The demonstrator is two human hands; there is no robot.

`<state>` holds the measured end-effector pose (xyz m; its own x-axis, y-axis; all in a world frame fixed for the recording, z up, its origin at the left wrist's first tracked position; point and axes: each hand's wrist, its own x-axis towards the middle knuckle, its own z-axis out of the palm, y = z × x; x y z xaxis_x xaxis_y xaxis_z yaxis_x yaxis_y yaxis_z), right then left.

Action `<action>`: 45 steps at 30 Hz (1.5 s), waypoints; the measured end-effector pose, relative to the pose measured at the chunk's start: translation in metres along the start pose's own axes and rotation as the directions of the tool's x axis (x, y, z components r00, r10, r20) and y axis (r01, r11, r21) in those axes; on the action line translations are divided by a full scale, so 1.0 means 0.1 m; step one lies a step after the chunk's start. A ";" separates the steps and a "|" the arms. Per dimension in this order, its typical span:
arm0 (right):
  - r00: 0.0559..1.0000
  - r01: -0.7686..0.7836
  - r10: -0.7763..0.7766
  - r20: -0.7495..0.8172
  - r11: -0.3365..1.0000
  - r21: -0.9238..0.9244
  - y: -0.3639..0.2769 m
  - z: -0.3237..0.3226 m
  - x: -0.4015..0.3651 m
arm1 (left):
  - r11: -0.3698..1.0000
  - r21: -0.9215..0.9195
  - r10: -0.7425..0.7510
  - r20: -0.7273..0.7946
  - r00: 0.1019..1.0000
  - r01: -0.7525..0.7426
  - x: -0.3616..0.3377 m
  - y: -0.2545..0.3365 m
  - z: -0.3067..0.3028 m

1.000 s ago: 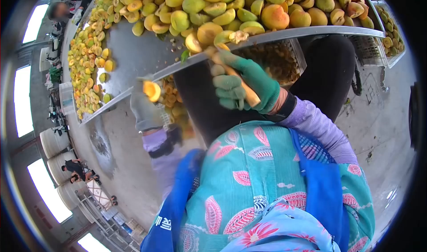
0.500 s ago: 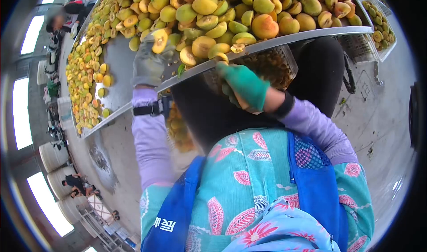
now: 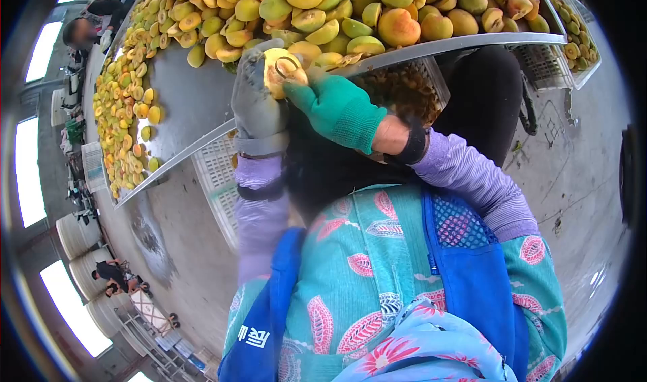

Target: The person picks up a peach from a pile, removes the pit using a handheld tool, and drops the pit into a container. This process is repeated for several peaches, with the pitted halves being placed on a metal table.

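My left hand (image 3: 258,96), in a grey glove, is closed around a yellow peach half (image 3: 275,75), its cut face turned toward my right hand. My right hand (image 3: 342,108), in a green glove, grips a small pitting tool whose thin curved loop (image 3: 290,61) lies against the flesh of that half. The tool's handle is hidden inside the green glove. Both hands meet just over the near edge of a metal table (image 3: 192,93). Beyond them is a heap of halved peaches (image 3: 310,19), yellow and green, some with a red blush.
Below the table edge, a crate (image 3: 404,89) holds brown scraps. A white plastic crate (image 3: 219,173) stands by my left forearm. At the right is another crate of fruit (image 3: 576,42). More halves (image 3: 125,122) lie along the table's left side. People are in the left background.
My left hand has come nearer and to the right with the peach half. My right hand has moved left from the table edge, bringing the tool to the cut face.
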<state>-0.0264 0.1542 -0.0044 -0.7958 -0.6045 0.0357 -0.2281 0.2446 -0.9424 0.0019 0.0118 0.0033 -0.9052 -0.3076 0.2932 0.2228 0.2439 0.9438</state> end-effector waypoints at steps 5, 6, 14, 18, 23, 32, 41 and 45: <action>0.986 -0.165 0.156 0.053 0.937 0.308 -0.10 0.03 -0.07 | 0.888 0.398 0.292 -0.100 0.951 -0.230 0.00 -0.04 0.12; 0.969 -0.245 0.223 0.102 0.877 0.414 -0.14 0.00 -0.07 | 0.963 0.228 0.181 -0.164 0.970 -0.142 -0.01 0.02 0.19; 0.887 -0.453 0.323 0.330 0.467 0.759 -0.22 -0.07 -0.12 | 0.999 0.017 -0.043 -0.026 0.999 0.043 0.13 0.06 0.22; 0.841 -0.537 0.403 0.362 0.536 0.652 -0.21 -0.15 -0.17 | 0.943 -0.111 -0.314 0.021 0.949 0.315 0.16 0.06 0.32; 0.815 -0.578 0.405 0.414 0.622 0.528 -0.07 -0.25 -0.15 | 0.951 0.242 -0.275 0.388 0.880 0.191 0.34 -0.01 0.20; 0.705 -0.709 0.121 0.699 0.144 0.690 0.03 -0.42 -0.20 | 0.891 -0.006 -0.412 0.407 0.815 0.453 0.34 0.09 0.24; 0.809 -0.588 0.141 0.570 0.174 0.790 -0.14 -0.37 -0.22 | 0.841 -0.383 -0.414 0.002 0.910 0.383 0.08 0.21 0.53; 0.747 -0.662 0.292 0.598 0.246 0.708 -0.22 -0.35 -0.25 | 0.891 -0.153 -0.417 0.100 0.904 0.428 0.14 0.06 0.40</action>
<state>-0.0206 0.1905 0.0266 -0.3255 -0.8332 -0.4470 0.8681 -0.0760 -0.4904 -0.0238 0.0460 0.0070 -0.9469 -0.2879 -0.1435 -0.1331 -0.0554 0.9896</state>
